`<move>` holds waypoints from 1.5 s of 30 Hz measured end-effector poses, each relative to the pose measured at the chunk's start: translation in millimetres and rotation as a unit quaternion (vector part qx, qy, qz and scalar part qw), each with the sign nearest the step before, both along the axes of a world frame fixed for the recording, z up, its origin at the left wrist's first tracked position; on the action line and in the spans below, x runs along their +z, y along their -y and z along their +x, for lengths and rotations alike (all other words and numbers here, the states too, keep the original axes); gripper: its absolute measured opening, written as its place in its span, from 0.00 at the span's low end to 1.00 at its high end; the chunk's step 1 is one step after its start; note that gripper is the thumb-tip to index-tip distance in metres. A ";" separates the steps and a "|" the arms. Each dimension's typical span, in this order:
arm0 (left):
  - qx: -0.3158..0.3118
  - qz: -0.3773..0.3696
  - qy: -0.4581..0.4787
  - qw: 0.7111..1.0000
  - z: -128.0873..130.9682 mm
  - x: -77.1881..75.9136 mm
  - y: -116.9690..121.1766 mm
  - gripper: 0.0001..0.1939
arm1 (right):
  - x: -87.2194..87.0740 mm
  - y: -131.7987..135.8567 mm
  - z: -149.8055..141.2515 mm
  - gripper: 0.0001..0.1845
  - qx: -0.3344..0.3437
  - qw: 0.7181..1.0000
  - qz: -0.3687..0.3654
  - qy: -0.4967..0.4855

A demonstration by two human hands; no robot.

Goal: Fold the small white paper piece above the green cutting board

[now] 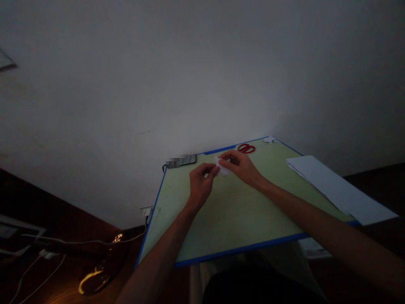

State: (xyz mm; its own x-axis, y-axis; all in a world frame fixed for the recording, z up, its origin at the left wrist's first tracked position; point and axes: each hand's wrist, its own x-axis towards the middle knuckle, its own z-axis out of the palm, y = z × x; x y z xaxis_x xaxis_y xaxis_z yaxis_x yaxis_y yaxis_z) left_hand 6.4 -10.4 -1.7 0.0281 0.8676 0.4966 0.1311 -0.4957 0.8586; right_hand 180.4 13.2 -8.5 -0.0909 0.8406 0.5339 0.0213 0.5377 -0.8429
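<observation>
A small piece of white paper (222, 169) is held between both hands above a pale green table (234, 215) with blue edging. My left hand (201, 183) pinches its near left side. My right hand (242, 165) grips its right side with curled fingers. Just behind my right hand, near the table's far edge, lie red-handled scissors (246, 148).
A stack of white paper sheets (335, 188) lies on the table's right side, overhanging the edge. A dark phone (182, 160) rests at the far left corner. A paper scrap (270, 139) sits at the far corner. White cables (47, 253) run over the dark floor to the left.
</observation>
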 end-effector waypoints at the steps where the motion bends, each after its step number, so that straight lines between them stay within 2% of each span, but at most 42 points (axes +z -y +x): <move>1: 0.000 0.001 -0.001 1.000 -0.2 0.1 -0.1 0.08 | -0.3 -0.1 -0.1 0.17 0.007 1.000 -0.007 0.000; 10: -0.087 -0.048 0.055 0.994 0.8 1.2 3.6 0.13 | 3.6 -0.3 4.4 0.15 0.038 0.999 -0.018 -0.001; 17: -0.088 -0.040 0.047 0.994 -2.3 -1.9 -4.5 0.17 | 7.0 2.9 5.4 0.19 0.068 0.995 -0.063 -0.037; 21: -0.071 -0.036 0.042 0.996 -1.4 -0.7 -5.8 0.16 | 5.2 -0.4 3.8 0.20 0.043 0.996 -0.063 -0.054; 27: -0.075 -0.080 0.073 0.991 0.1 -0.4 -5.5 0.18 | 3.5 -3.6 1.5 0.20 0.018 0.990 -0.076 -0.114; 31: -0.071 -0.074 0.077 0.992 -1.4 -1.5 -6.4 0.16 | 3.9 -4.0 0.4 0.19 0.023 0.987 -0.084 -0.136; 39: -0.048 -0.041 0.068 0.996 -3.4 0.8 -6.1 0.15 | 1.9 -6.2 2.4 0.15 0.030 0.992 -0.065 -0.101; 45: -0.041 -0.026 0.063 0.997 -5.6 3.4 -5.2 0.13 | 3.8 -2.8 1.4 0.19 0.062 0.992 -0.067 -0.087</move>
State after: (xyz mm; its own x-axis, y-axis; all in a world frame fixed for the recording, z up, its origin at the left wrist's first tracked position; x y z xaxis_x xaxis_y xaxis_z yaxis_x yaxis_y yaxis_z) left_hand 0.8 -5.2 1.7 0.0403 0.8896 0.4549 -0.0191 -0.4545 0.8906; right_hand 181.8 16.0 -4.7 -0.1143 0.8937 0.4339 -0.1892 0.4092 -0.8926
